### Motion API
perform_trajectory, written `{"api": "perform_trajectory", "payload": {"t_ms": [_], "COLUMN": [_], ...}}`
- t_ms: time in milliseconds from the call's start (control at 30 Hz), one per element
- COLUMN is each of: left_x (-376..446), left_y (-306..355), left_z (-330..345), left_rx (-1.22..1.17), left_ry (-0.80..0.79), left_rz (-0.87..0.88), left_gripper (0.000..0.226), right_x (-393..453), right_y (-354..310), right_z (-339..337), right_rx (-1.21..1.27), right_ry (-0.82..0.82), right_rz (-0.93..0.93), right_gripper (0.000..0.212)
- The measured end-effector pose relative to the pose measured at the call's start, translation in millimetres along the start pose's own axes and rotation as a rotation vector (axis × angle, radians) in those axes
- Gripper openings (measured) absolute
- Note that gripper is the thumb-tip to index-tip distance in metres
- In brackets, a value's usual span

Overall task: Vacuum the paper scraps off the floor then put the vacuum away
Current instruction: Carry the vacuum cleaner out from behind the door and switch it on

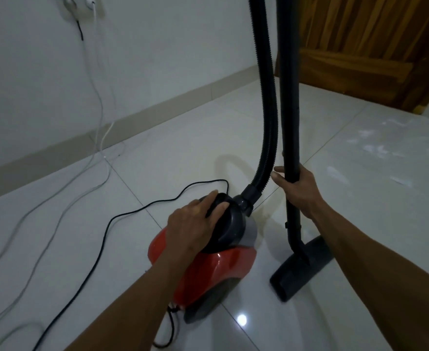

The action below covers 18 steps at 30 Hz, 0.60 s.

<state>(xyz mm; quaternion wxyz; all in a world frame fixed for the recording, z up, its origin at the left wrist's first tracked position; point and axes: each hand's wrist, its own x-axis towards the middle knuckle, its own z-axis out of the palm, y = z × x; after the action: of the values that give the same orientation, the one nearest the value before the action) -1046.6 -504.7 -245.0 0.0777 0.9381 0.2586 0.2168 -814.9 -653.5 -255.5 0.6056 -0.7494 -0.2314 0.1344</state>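
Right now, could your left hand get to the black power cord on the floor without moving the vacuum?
Probably yes. The left hand rests on the vacuum body, and the black power cord lies on bare floor just left of it, nothing between. The right hand grips the wand.

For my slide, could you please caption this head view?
Left hand on red vacuum, right hand gripping its wand.

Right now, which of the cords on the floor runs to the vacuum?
The black cord: it snakes to the red vacuum. The white cords lie apart, trailing from the wall sockets.

No legible text or labels anywhere.
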Motion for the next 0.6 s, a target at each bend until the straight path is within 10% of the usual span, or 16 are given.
{"api": "perform_trajectory", "payload": {"t_ms": [600], "left_x": [-112], "left_y": [-6], "left_z": [13], "left_rx": [-0.310], "left_ry": [-0.067], "left_rz": [-0.524], "left_gripper": [0.081], "right_x": [-23], "right_y": [-23], "right_z": [27], "right_rx": [0.110], "right_ry": [-0.007], "right_rz": [-0.110], "right_gripper": [0.037]}}
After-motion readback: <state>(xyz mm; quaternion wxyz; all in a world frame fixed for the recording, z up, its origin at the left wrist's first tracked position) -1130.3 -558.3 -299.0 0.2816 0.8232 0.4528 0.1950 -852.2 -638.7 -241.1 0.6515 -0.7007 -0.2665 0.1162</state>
